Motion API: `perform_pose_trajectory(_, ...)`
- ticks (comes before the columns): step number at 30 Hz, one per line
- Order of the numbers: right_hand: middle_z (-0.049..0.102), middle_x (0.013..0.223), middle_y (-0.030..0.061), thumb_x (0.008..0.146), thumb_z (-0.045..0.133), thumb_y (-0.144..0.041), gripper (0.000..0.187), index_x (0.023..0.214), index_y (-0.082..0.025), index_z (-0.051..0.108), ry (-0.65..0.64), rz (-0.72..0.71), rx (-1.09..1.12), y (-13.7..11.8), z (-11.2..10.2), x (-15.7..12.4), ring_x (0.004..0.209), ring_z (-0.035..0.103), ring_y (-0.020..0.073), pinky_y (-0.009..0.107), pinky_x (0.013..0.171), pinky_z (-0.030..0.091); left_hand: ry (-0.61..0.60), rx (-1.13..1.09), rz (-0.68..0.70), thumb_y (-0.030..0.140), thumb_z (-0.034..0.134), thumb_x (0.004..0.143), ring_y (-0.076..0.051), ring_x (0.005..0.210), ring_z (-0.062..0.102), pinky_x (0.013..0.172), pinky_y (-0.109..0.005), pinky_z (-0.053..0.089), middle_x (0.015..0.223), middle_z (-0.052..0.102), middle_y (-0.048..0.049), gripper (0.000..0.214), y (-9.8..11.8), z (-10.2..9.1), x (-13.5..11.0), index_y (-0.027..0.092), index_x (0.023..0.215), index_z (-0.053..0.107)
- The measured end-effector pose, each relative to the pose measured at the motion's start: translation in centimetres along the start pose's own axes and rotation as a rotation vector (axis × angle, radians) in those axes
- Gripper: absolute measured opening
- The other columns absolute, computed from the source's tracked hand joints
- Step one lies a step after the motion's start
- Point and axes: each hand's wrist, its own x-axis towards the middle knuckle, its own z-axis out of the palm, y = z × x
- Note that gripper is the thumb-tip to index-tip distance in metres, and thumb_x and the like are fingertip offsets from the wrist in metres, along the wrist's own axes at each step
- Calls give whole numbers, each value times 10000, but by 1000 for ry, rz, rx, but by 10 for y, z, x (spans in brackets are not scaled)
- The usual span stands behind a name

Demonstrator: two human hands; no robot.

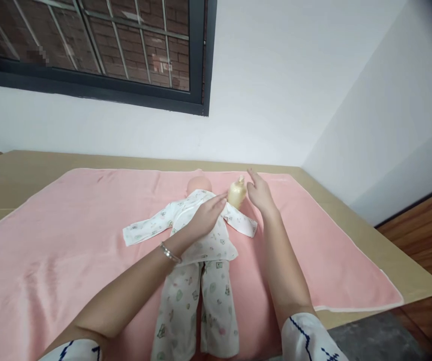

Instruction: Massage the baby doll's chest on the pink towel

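A baby doll (199, 184) lies on a pink blanket (99, 215), its head toward the wall. It wears a white printed long-sleeved top (186, 215) and matching trousers (216, 306). My left hand (208, 215) reaches across the doll's chest with straight fingers, their tips near a small pale yellow bottle (236, 193) with a narrow top. This bottle stands beside the doll's head, above its right-side sleeve. Just right of the bottle is my right hand (260, 192), index finger stretched out and apart from the thumb. Neither hand visibly grips the bottle.
The blanket covers much of a tan tabletop (43, 163) set against a white wall (261, 100). A dark-framed window (126, 93) with bars is at the upper left. Brown wooden panelling (426, 230) stands beyond the table's right edge.
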Motion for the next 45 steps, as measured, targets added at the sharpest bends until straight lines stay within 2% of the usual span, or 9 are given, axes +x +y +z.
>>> perform_pose_trajectory(5, 443, 1583, 131, 842, 364, -77, 647, 1475, -81, 492, -145, -100, -94, 5, 15, 1, 1519, 342, 228, 466, 1276, 252, -47, -763, -371, 583, 169, 981, -262, 1221, 658, 1081, -420, 493, 1374, 617, -215, 698, 9, 18, 63, 148, 1417, 497)
perform_pose_trajectory(11, 533, 1511, 159, 845, 365, -55, 576, 1371, -99, 597, -199, -141, -308, -4, 14, -3, 1447, 445, 289, 577, 1241, 254, -34, -924, -447, 573, 104, 968, -294, 1227, 649, 1011, -481, 529, 1345, 623, -230, 727, 11, 26, 85, 163, 1454, 456)
perform_pose_trajectory(16, 557, 1499, 104, 866, 416, -107, 560, 1395, -154, 594, -125, -68, -309, -2, 16, -5, 1332, 515, 323, 503, 1119, 453, -33, -983, -484, 536, 157, 981, -283, 1234, 648, 999, -458, 541, 1410, 582, -228, 668, 18, 14, 60, 154, 1453, 435)
perform_pose_trajectory(24, 265, 1671, 118, 848, 507, -143, 612, 1459, -177, 519, -177, -56, -380, -23, 26, -19, 1551, 106, 471, 796, 1167, 140, 52, -635, -560, 563, 245, 944, -309, 1318, 590, 1064, -516, 509, 1466, 537, -218, 668, 15, -22, 0, 169, 1459, 404)
perform_pose_trajectory(27, 280, 1668, 120, 942, 451, -222, 516, 1449, -174, 533, -163, -190, -287, -62, 39, -40, 1568, 101, 412, 720, 1222, 147, 77, -665, -579, 519, 205, 957, -303, 1302, 603, 1082, -518, 498, 1410, 585, -209, 650, 24, -32, -13, 158, 1454, 416)
perform_pose_trajectory(30, 319, 1655, 96, 1032, 335, -349, 549, 1565, -216, 363, -349, -397, -137, -101, 50, -72, 1568, 197, 314, 651, 1256, 182, -16, -816, -493, 502, 128, 984, -305, 1245, 636, 1085, -522, 491, 1254, 684, -170, 646, 44, -41, -27, 177, 1374, 527)
perform_pose_trajectory(34, 113, 1699, 154, 1009, 413, -450, 775, 1631, -120, 89, -378, -601, -94, -133, 54, -115, 1584, 7, 336, 662, 1273, 58, -59, -888, -390, 645, 67, 976, -353, 1262, 613, 1083, -555, 474, 1178, 709, -167, 793, 64, -59, -46, 179, 1308, 616)
perform_pose_trajectory(38, 51, 1696, 193, 906, 592, -558, 1094, 1617, -113, -110, -409, -788, -32, -146, 52, -151, 1571, -25, 379, 659, 1273, 102, -28, -799, -252, 692, 54, 978, -342, 1392, 508, 1100, -566, 443, 1311, 656, -153, 803, 65, -76, -58, 230, 1426, 533)
perform_pose_trajectory(45, 187, 1692, 103, 749, 719, -696, 1137, 1628, -361, 81, -461, -788, -36, -151, 38, -188, 1558, 109, 409, 709, 1232, 172, 150, -555, -101, 641, 116, 1022, -319, 1516, 327, 1167, -588, 356, 1406, 603, -76, 638, 84, -61, -86, 354, 1513, 405)
